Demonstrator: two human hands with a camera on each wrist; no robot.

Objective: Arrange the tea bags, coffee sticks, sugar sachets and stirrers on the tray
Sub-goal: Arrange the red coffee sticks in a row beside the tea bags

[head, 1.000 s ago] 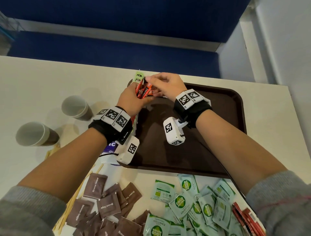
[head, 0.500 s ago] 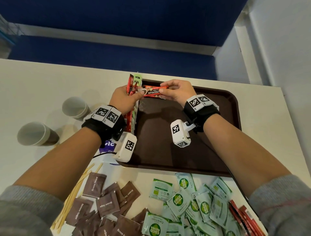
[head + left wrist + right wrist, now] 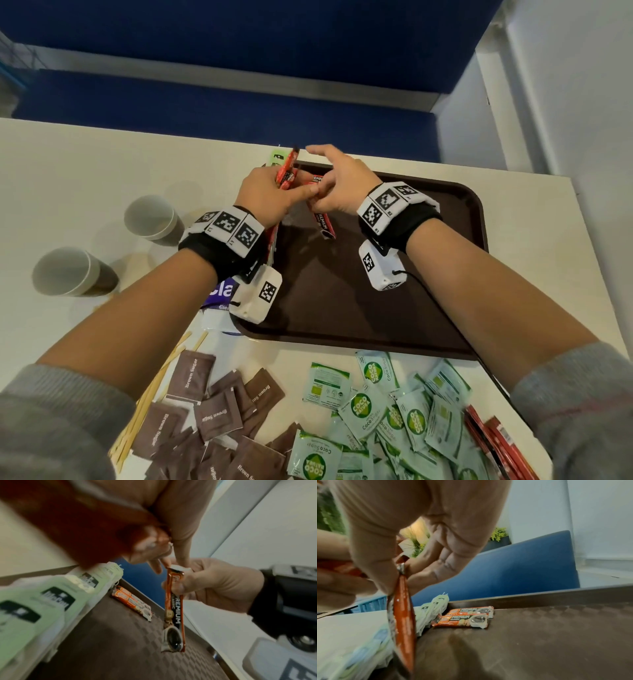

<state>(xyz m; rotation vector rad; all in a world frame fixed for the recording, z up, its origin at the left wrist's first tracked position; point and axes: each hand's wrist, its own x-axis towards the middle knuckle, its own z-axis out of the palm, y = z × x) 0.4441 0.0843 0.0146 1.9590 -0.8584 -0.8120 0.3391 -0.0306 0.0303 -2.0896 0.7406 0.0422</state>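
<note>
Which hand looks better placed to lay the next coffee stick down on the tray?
Probably the right hand. It already pinches one coffee stick by its top, hanging over the tray near two laid sticks, while the left hand grips the remaining bundle.

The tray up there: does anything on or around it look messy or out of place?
On the tray itself, no: two coffee sticks lie flat, side by side, beside a row of green tea bags. Off it, the brown sugar sachets and green sugar sachets lie in overlapping, unsorted heaps.
</note>
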